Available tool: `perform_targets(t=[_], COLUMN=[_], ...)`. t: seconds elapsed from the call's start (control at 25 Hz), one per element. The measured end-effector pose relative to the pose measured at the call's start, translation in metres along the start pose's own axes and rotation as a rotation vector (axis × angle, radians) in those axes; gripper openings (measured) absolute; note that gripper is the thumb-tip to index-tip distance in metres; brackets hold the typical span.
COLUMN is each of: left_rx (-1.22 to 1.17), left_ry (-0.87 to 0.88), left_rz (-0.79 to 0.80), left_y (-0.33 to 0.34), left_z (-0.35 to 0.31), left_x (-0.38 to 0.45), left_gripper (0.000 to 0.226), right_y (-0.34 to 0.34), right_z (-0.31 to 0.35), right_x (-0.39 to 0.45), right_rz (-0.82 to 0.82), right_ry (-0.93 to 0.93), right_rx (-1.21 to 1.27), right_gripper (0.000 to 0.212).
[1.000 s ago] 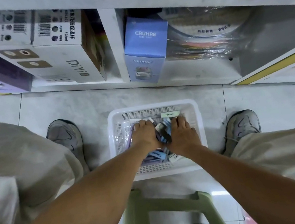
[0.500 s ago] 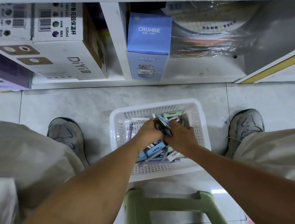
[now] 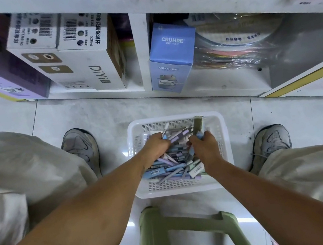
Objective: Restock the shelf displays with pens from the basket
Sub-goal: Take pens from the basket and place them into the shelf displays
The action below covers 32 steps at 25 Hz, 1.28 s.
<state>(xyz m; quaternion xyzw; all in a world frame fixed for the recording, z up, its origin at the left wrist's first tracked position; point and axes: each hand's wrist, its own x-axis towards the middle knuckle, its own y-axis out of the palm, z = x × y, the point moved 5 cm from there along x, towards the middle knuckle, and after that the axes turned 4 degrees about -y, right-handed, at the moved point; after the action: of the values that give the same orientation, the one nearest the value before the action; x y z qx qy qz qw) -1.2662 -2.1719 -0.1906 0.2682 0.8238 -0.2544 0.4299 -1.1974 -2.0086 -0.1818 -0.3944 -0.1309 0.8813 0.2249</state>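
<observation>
Inside the white basket (image 3: 183, 186) on the floor, left hand (image 3: 155, 147) and right hand (image 3: 204, 147) each clutch loose pens (image 3: 171, 167); an overfull, uneven bunch would likely slip and scatter during lifting.

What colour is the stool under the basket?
The stool is pale green, seen in the head view.
</observation>
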Motion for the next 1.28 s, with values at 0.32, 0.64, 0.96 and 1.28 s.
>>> perform_targets(t=[0.32, 0.64, 0.96, 1.28], left_rx=[0.577, 0.722, 0.0, -0.391], left_ry=[0.1, 0.17, -0.032, -0.168], left_rz=[0.093, 0.077, -0.048, 0.083], left_y=[0.005, 0.016, -0.006, 0.023], left_z=[0.012, 0.008, 0.016, 0.019], left_x=[0.01, 0.009, 0.002, 0.0], left_gripper=[0.025, 0.054, 0.03, 0.079], right_y=[0.013, 0.027, 0.0, 0.031], right_z=[0.003, 0.001, -0.003, 0.003], right_x=[-0.004, -0.007, -0.002, -0.029], right_rz=[0.008, 0.256, 0.256, 0.632], right_ry=[-0.113, -0.109, 0.09, 0.123], right_rx=[-0.056, -0.001, -0.025, -0.044], right_gripper=[0.011, 0.018, 0.005, 0.018])
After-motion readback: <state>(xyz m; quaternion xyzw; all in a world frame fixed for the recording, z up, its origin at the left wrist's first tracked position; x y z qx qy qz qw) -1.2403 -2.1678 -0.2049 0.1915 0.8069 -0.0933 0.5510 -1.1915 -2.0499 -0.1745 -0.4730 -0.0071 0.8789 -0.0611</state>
